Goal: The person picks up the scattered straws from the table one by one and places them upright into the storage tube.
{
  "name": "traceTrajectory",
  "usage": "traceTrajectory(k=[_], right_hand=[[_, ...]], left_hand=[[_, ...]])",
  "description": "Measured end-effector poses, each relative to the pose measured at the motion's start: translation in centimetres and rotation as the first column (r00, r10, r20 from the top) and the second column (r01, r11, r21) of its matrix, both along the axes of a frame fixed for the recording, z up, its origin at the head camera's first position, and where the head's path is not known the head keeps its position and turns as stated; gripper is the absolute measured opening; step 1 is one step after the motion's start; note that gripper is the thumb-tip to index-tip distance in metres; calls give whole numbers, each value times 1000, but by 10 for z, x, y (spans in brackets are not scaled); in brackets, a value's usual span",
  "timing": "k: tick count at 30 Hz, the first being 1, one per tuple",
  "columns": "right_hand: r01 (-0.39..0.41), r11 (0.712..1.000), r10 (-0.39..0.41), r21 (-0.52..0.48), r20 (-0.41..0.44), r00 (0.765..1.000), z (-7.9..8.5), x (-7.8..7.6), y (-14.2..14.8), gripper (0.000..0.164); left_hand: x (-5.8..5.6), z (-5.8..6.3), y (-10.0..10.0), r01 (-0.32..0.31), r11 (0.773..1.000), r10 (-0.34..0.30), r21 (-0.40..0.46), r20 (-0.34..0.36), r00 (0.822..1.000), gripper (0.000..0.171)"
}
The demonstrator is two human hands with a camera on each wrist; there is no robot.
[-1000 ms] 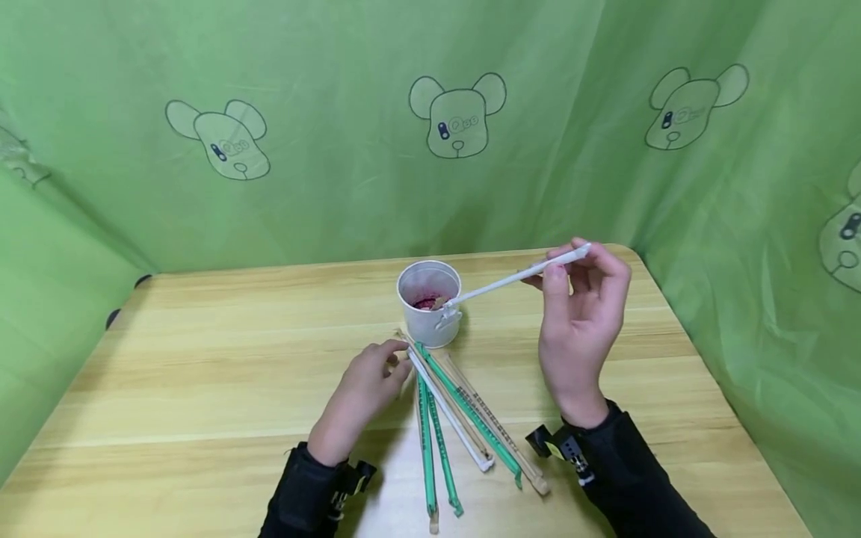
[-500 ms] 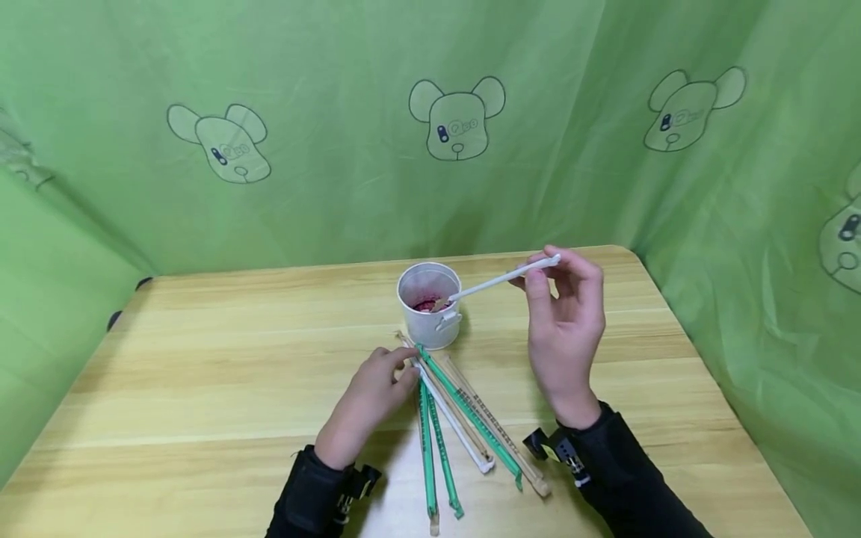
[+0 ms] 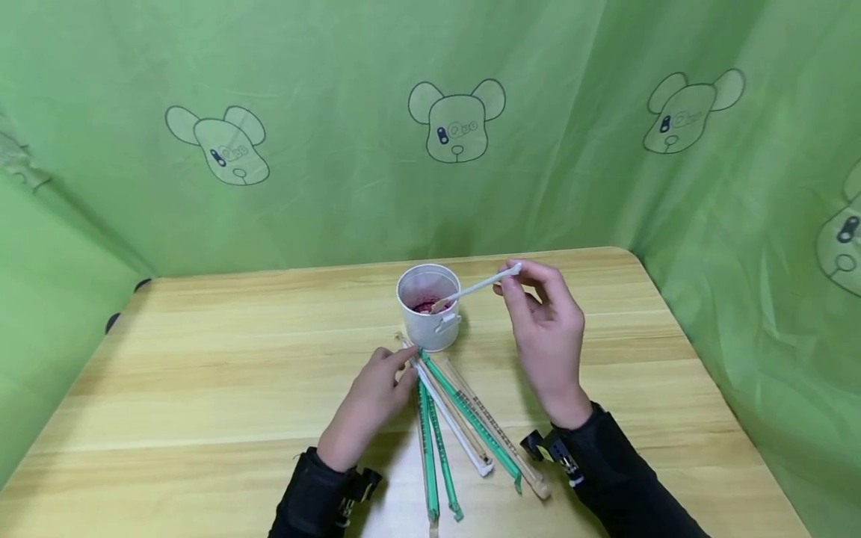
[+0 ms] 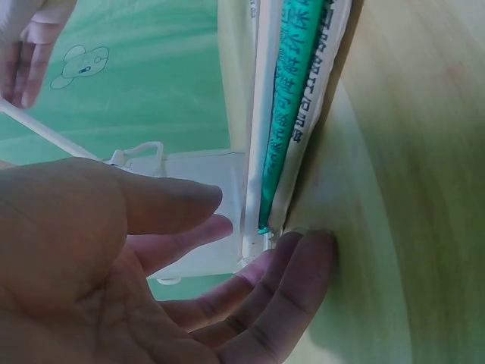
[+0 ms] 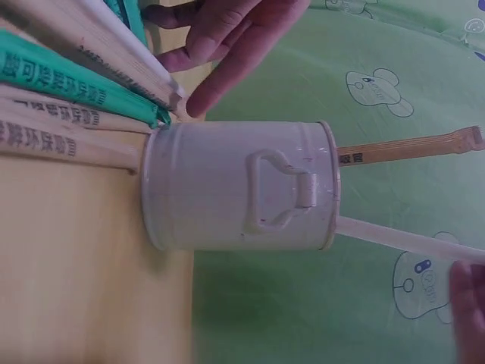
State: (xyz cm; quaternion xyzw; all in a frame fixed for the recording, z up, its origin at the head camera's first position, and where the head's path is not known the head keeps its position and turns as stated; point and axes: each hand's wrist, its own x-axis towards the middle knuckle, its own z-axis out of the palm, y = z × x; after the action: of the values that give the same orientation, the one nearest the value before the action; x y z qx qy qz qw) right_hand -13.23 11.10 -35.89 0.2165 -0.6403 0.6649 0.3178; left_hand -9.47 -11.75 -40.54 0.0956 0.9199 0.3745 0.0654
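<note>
My right hand [image 3: 548, 336] pinches a white paper-wrapped straw [image 3: 480, 285] near its outer end. The straw's other end goes into a small white metal bucket [image 3: 430, 329] with a side handle and reddish stuff visible inside. A brown wrapped straw [image 5: 409, 149] also sticks out of the bucket. Beside the bucket's base, my left hand [image 3: 373, 396] has its fingers by the ends of a loose pile of wrapped straws: green straws [image 3: 498, 441], a white straw [image 3: 460, 433] and brown straws [image 3: 518, 456]. In the left wrist view its thumb stands apart from the pile.
Everything sits on a light wooden table [image 3: 202, 373]. A green curtain [image 3: 323, 149] with bear-head drawings hangs behind and at both sides. The bucket stands near the table's back edge. Both wrists wear black sleeves and straps with cameras.
My right hand has moved left and slightly down, sliding the white straw further into the bucket. My left hand has shifted slightly right along the straw ends.
</note>
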Motion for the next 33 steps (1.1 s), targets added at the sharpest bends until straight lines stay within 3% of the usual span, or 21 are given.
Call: traceTrajectory(k=[3, 6, 9, 14, 20, 33], right_hand=[[-6, 995, -8, 97, 141, 990, -3, -2, 2, 25], [-48, 978, -11, 205, 282, 959, -8, -3, 3, 30], [-72, 968, -16, 240, 348, 937, -10, -3, 4, 33], [-66, 968, -24, 241, 353, 935, -8, -3, 5, 33], [-61, 963, -39, 264, 357, 933, -7, -5, 8, 32], [-38, 954, -75, 299, 358, 931, -6, -7, 15, 39]], left_hand=[[0, -1, 2, 9, 1000, -8, 10, -16, 1000, 41], [1, -2, 3, 7, 1000, -7, 14, -17, 1000, 40], [1, -3, 3, 4, 1000, -4, 18, -16, 1000, 39], [1, -5, 6, 2, 1000, -2, 3, -16, 1000, 40], [-1, -13, 11, 14, 998, -18, -57, -71, 997, 38], [-3, -21, 13, -89, 994, 94, 66, -74, 993, 29]])
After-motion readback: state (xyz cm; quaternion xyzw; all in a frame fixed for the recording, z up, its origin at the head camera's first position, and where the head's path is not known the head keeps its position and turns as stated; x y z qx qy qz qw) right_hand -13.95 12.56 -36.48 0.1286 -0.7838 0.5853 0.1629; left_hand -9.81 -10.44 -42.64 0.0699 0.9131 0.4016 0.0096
